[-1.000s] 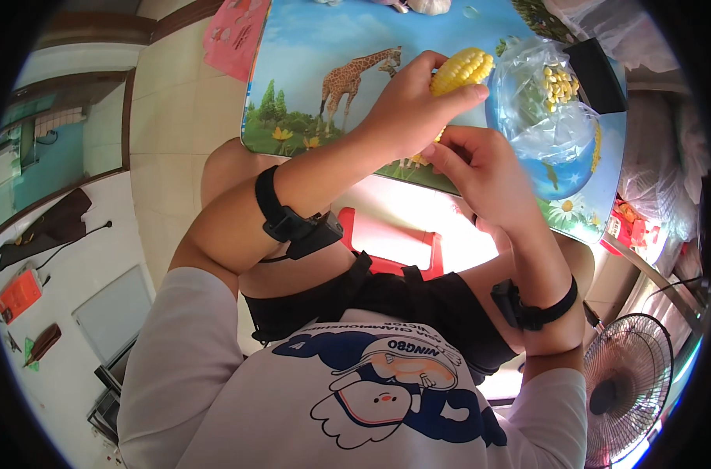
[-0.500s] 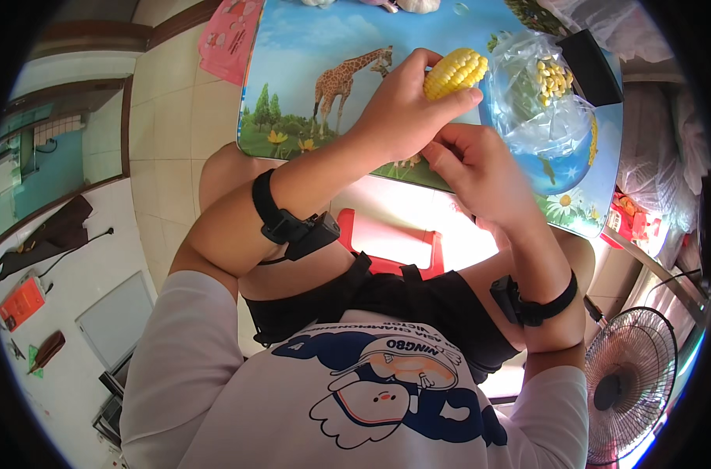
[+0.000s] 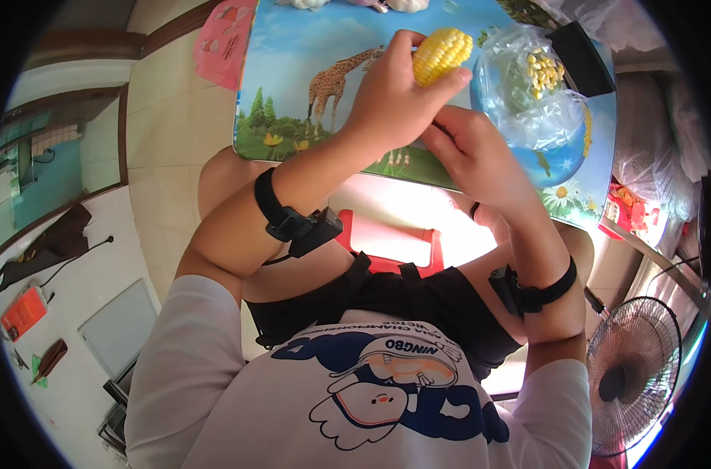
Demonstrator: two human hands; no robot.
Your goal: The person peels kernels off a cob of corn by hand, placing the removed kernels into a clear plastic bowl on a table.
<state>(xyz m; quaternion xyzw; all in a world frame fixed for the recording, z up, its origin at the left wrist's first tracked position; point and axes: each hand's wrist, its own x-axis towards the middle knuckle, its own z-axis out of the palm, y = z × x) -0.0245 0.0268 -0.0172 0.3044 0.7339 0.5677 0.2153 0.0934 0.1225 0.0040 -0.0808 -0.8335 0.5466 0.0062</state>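
Note:
A yellow corn cob (image 3: 443, 56) sticks up out of my left hand (image 3: 398, 94), whose fingers and thumb are wrapped round it. The cob's lower part is hidden in that hand. Just below and to the right, my right hand (image 3: 481, 152) is closed, its thumb and fingertips against the underside of my left hand. What its fingers grip, if anything, is hidden. To the right stands a blue bowl (image 3: 563, 176) lined with a clear plastic bag (image 3: 520, 117). Loose corn kernels (image 3: 545, 74) lie in the bag.
A small table (image 3: 281, 70) printed with giraffes carries garlic bulbs (image 3: 406, 5) at its far edge and a black block-like object (image 3: 581, 59) beside the bowl. A pink bag (image 3: 224, 43) hangs at the left edge. A red stool (image 3: 430, 242) and a fan (image 3: 633, 375) are close by.
Both hands and the cob appear slightly farther up and left, but the whole view has shifted a little too. My left hand keeps its hold on the cob.

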